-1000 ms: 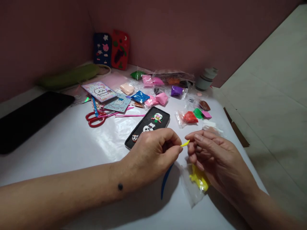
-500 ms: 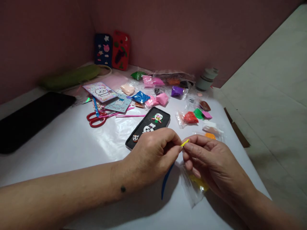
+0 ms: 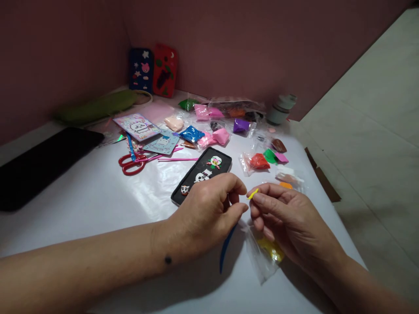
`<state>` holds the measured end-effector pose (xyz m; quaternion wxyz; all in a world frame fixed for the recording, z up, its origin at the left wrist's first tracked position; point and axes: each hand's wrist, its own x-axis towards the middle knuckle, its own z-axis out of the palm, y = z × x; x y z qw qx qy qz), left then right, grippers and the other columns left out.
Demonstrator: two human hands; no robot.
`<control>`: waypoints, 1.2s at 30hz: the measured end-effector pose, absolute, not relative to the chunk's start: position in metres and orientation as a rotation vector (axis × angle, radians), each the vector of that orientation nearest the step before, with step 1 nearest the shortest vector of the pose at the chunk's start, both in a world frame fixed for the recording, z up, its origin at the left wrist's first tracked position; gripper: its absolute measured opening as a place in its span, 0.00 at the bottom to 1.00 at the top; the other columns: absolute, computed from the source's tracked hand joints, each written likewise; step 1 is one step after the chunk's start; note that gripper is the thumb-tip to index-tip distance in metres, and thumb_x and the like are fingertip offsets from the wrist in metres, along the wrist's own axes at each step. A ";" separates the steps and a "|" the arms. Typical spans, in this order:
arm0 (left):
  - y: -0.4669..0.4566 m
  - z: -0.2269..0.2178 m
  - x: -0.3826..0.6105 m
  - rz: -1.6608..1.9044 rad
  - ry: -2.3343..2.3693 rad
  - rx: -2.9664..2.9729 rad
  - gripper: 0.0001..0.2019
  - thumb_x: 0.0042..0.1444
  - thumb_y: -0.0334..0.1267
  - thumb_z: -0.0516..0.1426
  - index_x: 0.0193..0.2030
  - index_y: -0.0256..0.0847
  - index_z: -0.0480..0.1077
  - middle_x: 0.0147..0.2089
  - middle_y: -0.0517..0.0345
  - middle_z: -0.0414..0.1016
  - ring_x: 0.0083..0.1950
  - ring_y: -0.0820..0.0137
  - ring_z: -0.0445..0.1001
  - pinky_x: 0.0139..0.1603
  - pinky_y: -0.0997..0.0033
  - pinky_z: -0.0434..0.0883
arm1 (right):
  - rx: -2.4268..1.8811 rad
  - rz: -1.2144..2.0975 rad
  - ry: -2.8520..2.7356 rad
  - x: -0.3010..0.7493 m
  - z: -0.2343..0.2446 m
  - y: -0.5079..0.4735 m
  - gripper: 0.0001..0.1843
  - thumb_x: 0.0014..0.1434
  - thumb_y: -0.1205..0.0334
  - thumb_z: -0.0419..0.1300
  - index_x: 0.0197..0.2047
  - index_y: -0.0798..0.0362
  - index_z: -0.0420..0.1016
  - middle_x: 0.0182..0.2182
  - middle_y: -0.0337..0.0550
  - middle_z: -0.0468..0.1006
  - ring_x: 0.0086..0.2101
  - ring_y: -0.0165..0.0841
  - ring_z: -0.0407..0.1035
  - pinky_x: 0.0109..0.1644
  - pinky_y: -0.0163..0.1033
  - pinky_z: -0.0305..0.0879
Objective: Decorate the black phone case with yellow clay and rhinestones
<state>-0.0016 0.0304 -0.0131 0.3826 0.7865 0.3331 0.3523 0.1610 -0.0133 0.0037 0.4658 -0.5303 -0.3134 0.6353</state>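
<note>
Between the thumb and forefinger of my right hand [image 3: 288,213] is a small piece of yellow clay [image 3: 253,194]. My left hand [image 3: 212,209] is just left of it, thumb and forefinger parted, with nothing visible between them. Behind my left hand lies a black phone case [image 3: 225,158] bearing small clay figures, among them a white-and-black one [image 3: 203,175]. A clear bag with yellow clay [image 3: 271,250] lies under my right hand. The blue modelling tool [image 3: 224,253] on the table is partly hidden by my left hand.
Bags of coloured clay, such as red [image 3: 259,161] and blue [image 3: 192,133], spread across the back. Red-handled scissors [image 3: 132,165] and picture cards [image 3: 137,126] lie left. A dark tablet-like slab [image 3: 49,165] is far left. Two decorated cases [image 3: 165,69] lean on the wall.
My left thumb and forefinger have parted and come off the yellow clay. It stays in my right fingertips, and both hands are otherwise almost where they were.
</note>
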 end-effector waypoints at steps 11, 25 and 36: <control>0.031 -0.015 -0.003 1.067 0.760 2.373 0.04 0.55 0.26 0.55 0.34 0.37 0.67 0.30 0.62 0.67 0.28 0.79 0.63 0.26 0.81 0.60 | -1.298 1.626 -0.742 0.162 0.002 -0.015 0.13 0.49 0.58 0.69 0.25 0.55 0.71 0.19 0.36 0.73 0.16 0.21 0.63 0.16 0.24 0.54; 0.031 -0.022 -0.004 1.074 0.758 2.669 0.09 0.61 0.30 0.50 0.34 0.35 0.71 0.31 0.57 0.68 0.28 0.75 0.68 0.22 0.77 0.62 | -1.309 1.622 -0.745 0.161 0.000 -0.015 0.13 0.49 0.57 0.69 0.25 0.55 0.70 0.19 0.36 0.73 0.16 0.21 0.62 0.16 0.24 0.52; 0.031 -0.012 -0.002 0.876 0.887 2.261 0.03 0.54 0.31 0.56 0.32 0.35 0.71 0.24 0.62 0.68 0.22 0.78 0.64 0.21 0.79 0.60 | -1.318 1.545 -0.791 0.162 0.002 -0.014 0.12 0.49 0.57 0.69 0.26 0.54 0.71 0.20 0.36 0.73 0.18 0.22 0.64 0.19 0.25 0.55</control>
